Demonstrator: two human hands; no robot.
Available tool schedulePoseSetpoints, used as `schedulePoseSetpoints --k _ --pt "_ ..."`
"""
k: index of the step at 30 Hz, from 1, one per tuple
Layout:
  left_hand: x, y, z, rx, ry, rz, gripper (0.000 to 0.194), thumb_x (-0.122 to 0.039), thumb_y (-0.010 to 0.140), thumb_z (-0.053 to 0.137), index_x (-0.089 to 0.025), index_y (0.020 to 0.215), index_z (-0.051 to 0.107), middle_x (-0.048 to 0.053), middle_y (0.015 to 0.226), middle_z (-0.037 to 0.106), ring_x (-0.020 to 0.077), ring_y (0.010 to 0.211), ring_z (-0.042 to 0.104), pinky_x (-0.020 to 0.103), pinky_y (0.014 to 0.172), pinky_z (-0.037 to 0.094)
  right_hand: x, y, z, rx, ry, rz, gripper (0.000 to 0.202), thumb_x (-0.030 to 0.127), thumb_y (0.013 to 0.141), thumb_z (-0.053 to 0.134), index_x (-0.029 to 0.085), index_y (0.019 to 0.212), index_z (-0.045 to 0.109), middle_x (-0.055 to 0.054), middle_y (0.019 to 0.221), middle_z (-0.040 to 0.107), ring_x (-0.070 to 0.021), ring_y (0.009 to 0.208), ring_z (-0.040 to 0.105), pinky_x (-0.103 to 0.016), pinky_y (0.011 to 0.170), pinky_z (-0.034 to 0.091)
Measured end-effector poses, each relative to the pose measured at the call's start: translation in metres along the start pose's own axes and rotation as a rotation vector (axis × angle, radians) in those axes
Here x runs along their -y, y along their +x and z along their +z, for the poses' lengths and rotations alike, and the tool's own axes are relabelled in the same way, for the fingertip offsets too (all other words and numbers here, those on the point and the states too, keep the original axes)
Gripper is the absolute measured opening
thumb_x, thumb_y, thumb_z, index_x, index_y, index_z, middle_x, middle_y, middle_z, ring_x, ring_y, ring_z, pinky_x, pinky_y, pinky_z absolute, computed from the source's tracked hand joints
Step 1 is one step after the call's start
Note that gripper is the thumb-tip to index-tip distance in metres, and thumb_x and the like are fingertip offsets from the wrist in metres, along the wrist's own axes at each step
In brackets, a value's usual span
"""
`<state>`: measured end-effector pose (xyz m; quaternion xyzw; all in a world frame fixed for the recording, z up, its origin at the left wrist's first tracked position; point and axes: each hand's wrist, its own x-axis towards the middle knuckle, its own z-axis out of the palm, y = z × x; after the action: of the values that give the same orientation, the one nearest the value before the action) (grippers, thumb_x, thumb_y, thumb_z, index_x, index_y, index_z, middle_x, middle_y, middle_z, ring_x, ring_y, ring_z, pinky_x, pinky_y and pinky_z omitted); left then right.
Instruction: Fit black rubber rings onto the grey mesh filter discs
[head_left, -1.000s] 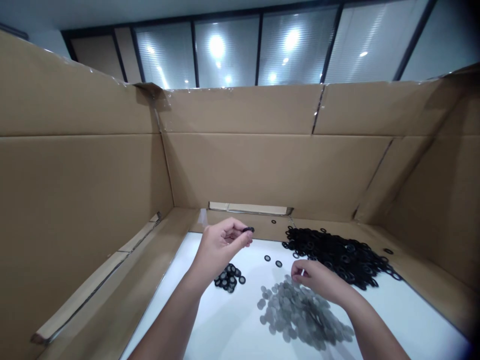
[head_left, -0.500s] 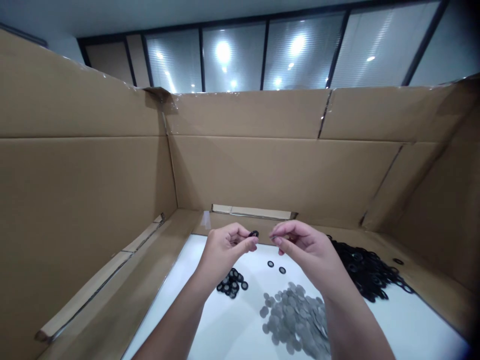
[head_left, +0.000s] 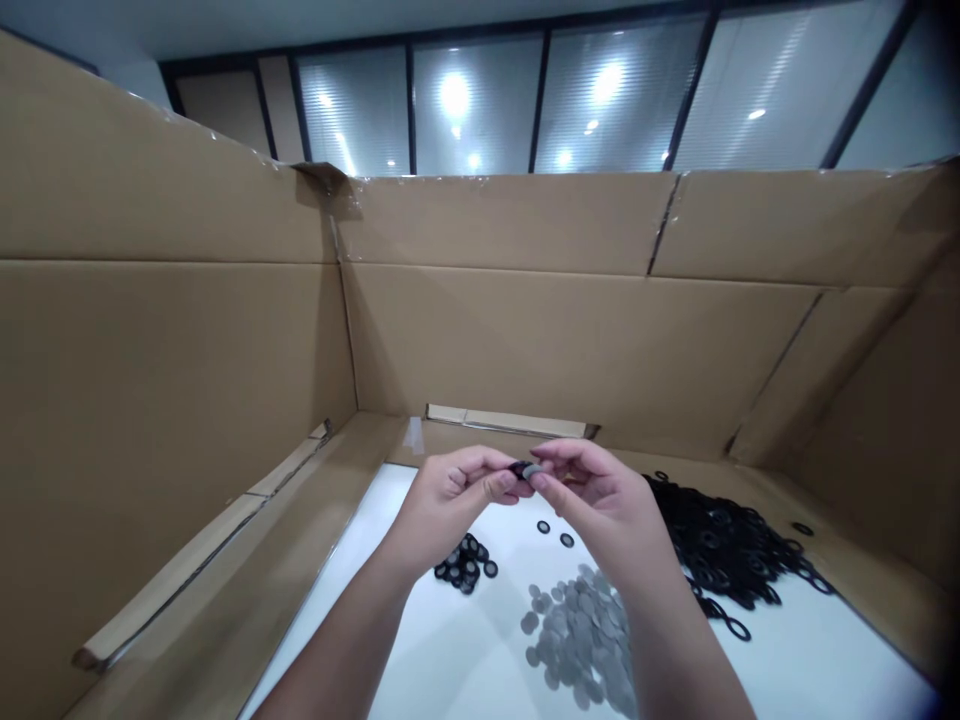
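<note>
Between the thumb and fingers of my left hand [head_left: 457, 500] is a small black ring [head_left: 519, 468]. My right hand [head_left: 592, 495] pinches a small grey disc [head_left: 532, 471], whose edge meets or overlaps the ring. Both hands are raised over the white surface [head_left: 435, 650], fingertips close together. Below them lie a pile of grey discs [head_left: 585, 635] and a small cluster of black rings with grey centres [head_left: 463, 565]. Two more such rings [head_left: 544, 527] lie apart, between the hands. A large heap of black rings [head_left: 720, 540] is partly behind my right hand.
Tall cardboard walls [head_left: 495, 340] stand at the back, left and right. A folded cardboard strip [head_left: 510, 421] lies along the back, and another [head_left: 217, 540] runs along the left side. One loose black ring [head_left: 802, 528] lies on the cardboard at the right.
My right hand has moved left to my left hand, bringing the grey disc against the black ring. The view has shifted slightly, and more of the right-hand heap shows.
</note>
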<state>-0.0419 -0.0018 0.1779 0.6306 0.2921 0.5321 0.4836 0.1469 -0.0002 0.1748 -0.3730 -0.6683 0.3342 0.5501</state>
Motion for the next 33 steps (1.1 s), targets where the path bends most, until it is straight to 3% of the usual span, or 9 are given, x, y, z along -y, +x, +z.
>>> schedulePoseSetpoints --k 4,9,14,18,23,29,33 --pt "0.001 -0.001 0.001 -0.011 0.024 0.02 0.019 -0.034 0.09 0.069 -0.017 0.092 0.076 0.004 0.085 0.075 0.0158 0.082 0.071 0.026 0.079 0.059 0.005 0.001 -0.001 -0.012 -0.149 -0.018 0.023 0.038 0.086 0.072 0.023 0.104 0.072 -0.004 0.088 0.071 -0.0189 0.078 0.066 -0.033 0.071 0.053" --pt "0.006 0.0 0.004 -0.087 0.157 0.025 0.016 -0.033 0.086 0.074 -0.018 0.09 0.079 0.005 0.086 0.076 0.018 0.084 0.07 0.027 0.078 0.056 0.01 0.003 -0.005 0.002 -0.293 0.008 0.018 0.04 0.086 0.07 0.022 0.09 0.071 -0.004 0.082 0.07 -0.0183 0.072 0.062 -0.031 0.063 0.049" --pt "0.01 0.004 0.006 -0.161 0.038 -0.045 0.022 -0.032 0.079 0.08 -0.016 0.092 0.076 0.006 0.084 0.077 0.0183 0.082 0.071 0.028 0.078 0.057 0.006 0.004 -0.008 0.086 -0.249 0.104 0.024 0.046 0.089 0.067 0.022 0.091 0.065 -0.002 0.085 0.066 -0.014 0.066 0.054 -0.027 0.056 0.042" --pt "0.009 0.003 0.006 -0.103 0.038 -0.057 0.022 -0.034 0.078 0.081 -0.016 0.089 0.077 0.005 0.083 0.076 0.0167 0.08 0.071 0.026 0.077 0.056 0.004 0.004 -0.009 0.146 -0.116 0.066 0.022 0.044 0.091 0.065 0.022 0.09 0.064 -0.002 0.089 0.063 -0.0147 0.076 0.055 -0.026 0.062 0.043" --pt "0.008 0.0 0.006 -0.009 0.033 -0.058 0.024 -0.037 0.08 0.079 -0.015 0.089 0.077 0.007 0.087 0.076 0.019 0.084 0.071 0.029 0.079 0.056 0.004 0.004 -0.006 0.15 0.031 0.071 0.022 0.043 0.09 0.069 0.021 0.089 0.065 -0.001 0.086 0.06 -0.0124 0.072 0.054 -0.024 0.062 0.044" --pt "0.011 0.0 0.007 -0.046 0.091 0.0 0.022 -0.038 0.079 0.08 -0.017 0.085 0.077 0.005 0.084 0.076 0.0192 0.082 0.069 0.027 0.076 0.054 0.005 0.004 -0.002 0.102 0.031 0.064 0.027 0.046 0.083 0.074 0.02 0.081 0.067 -0.002 0.086 0.061 -0.0135 0.071 0.054 -0.026 0.058 0.044" --pt "0.009 0.0 0.007 -0.037 0.234 0.074 0.023 -0.04 0.087 0.071 -0.018 0.085 0.077 0.004 0.084 0.075 0.018 0.08 0.068 0.026 0.073 0.051 0.007 0.004 -0.004 0.06 -0.046 0.066 0.027 0.047 0.082 0.074 0.02 0.081 0.069 -0.003 0.082 0.062 -0.0152 0.07 0.056 -0.027 0.057 0.043"
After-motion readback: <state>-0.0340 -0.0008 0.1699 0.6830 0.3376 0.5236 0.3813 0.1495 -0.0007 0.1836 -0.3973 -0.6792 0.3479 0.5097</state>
